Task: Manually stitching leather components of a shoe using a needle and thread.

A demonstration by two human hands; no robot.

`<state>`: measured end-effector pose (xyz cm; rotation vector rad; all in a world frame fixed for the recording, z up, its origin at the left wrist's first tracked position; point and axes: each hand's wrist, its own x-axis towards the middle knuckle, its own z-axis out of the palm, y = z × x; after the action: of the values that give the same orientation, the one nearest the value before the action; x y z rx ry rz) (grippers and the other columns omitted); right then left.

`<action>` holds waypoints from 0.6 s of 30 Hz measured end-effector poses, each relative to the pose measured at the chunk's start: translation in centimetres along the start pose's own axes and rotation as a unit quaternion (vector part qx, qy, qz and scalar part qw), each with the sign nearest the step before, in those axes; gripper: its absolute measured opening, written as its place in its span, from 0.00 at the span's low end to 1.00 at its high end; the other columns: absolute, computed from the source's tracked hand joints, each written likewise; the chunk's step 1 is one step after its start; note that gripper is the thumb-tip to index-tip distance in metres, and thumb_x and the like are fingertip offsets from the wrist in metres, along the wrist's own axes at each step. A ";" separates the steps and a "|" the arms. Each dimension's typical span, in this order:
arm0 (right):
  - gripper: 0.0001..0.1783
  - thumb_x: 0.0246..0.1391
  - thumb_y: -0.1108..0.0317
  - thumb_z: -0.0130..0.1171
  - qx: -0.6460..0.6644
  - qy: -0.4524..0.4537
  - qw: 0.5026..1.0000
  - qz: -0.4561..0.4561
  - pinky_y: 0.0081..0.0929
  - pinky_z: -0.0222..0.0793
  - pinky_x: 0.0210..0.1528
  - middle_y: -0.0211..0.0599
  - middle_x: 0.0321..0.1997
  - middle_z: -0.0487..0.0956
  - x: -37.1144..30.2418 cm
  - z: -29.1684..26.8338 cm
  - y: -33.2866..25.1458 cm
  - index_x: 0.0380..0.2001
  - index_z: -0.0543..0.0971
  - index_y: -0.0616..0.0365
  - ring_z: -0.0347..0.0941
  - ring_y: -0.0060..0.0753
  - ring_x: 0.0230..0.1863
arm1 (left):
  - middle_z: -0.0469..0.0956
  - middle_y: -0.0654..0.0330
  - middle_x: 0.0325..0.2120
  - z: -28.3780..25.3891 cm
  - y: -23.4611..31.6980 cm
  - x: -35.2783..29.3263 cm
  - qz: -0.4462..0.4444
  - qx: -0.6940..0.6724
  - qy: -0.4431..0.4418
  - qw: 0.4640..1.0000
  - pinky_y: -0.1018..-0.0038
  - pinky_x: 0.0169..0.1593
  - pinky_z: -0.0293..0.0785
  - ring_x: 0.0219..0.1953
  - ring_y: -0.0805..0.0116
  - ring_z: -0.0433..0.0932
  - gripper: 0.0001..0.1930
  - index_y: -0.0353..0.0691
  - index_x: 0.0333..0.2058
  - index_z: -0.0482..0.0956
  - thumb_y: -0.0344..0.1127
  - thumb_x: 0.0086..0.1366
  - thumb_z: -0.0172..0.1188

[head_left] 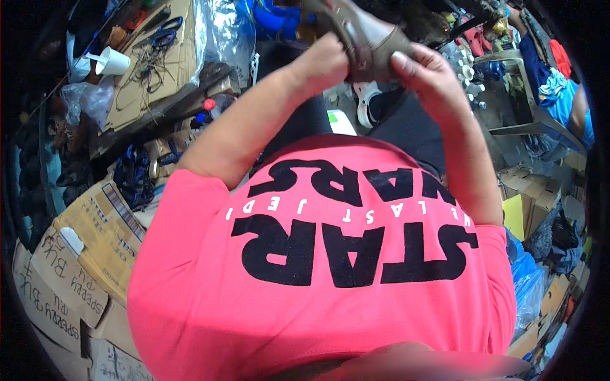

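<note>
A brown shoe (375, 47) with a strap-like upper and a pale inside is held up at the top middle, above my lap. My right hand (429, 70) grips its right end, thumb pressed on the near edge and fingers folded round it. On the other side, my left hand (329, 58) is against the shoe, its fingers hidden behind or inside it. Just under the shoe is a white curved piece (365, 105) whose kind I cannot make out.
Left of me, flat cardboard (152, 79) bears blue-handled scissors (166, 33), tangled cords and a white cup (114, 61). Cardboard boxes (101, 228) stand at lower left. To the right are small white bottles (467, 73), a metal-edged frame (524, 95) and a blue plastic bag (524, 273).
</note>
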<state>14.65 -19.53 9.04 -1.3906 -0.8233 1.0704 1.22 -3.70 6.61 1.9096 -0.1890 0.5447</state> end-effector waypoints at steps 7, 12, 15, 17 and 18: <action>0.18 0.53 0.60 0.59 0.087 -0.038 0.994 -0.058 0.13 0.62 0.40 0.24 0.37 0.77 -2.7 1.6 -3.5 0.43 0.76 0.61 0.68 0.12 0.37 | 0.77 0.61 0.38 -1.6 2.1 1.4 -0.132 -0.231 -0.013 0.964 0.74 0.45 0.71 0.41 0.73 0.74 0.12 0.35 0.43 0.75 0.32 0.65 0.47; 0.20 0.55 0.63 0.57 0.075 -0.121 0.976 -0.162 0.20 0.64 0.50 0.30 0.45 0.77 -2.3 -1.4 -2.1 0.48 0.73 0.63 0.71 0.20 0.46 | 0.78 0.59 0.37 0.6 4.1 3.1 -0.142 -0.424 0.029 0.894 0.73 0.41 0.74 0.37 0.70 0.77 0.13 0.34 0.42 0.75 0.35 0.63 0.49; 0.20 0.55 0.67 0.57 -0.038 -0.045 0.975 -0.213 0.23 0.60 0.55 0.30 0.47 0.76 -1.4 -3.4 -1.3 0.51 0.71 0.62 0.69 0.20 0.49 | 0.78 0.56 0.38 1.0 5.5 3.9 -0.142 -0.485 0.011 0.863 0.72 0.42 0.75 0.39 0.67 0.78 0.15 0.33 0.42 0.75 0.36 0.62 0.50; 0.20 0.55 0.69 0.56 0.008 -0.063 0.974 -0.216 0.25 0.63 0.53 0.34 0.47 0.76 -1.6 -2.1 -3.0 0.50 0.71 0.64 0.71 0.24 0.48 | 0.78 0.54 0.38 1.1 6.2 3.8 -0.135 -0.514 0.032 0.847 0.71 0.44 0.75 0.39 0.65 0.79 0.15 0.31 0.42 0.75 0.37 0.62 0.50; 0.21 0.55 0.69 0.56 0.070 -0.082 0.974 -0.202 0.29 0.66 0.52 0.38 0.48 0.76 -2.2 -0.2 -4.4 0.51 0.70 0.67 0.72 0.27 0.47 | 0.78 0.54 0.38 0.9 6.2 3.6 -0.135 -0.509 0.034 0.849 0.71 0.44 0.75 0.39 0.65 0.79 0.15 0.31 0.42 0.75 0.37 0.62 0.50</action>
<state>14.50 -21.11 13.69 -0.9711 -1.0767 0.9117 2.35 -6.59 13.17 0.8471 -0.1189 0.2231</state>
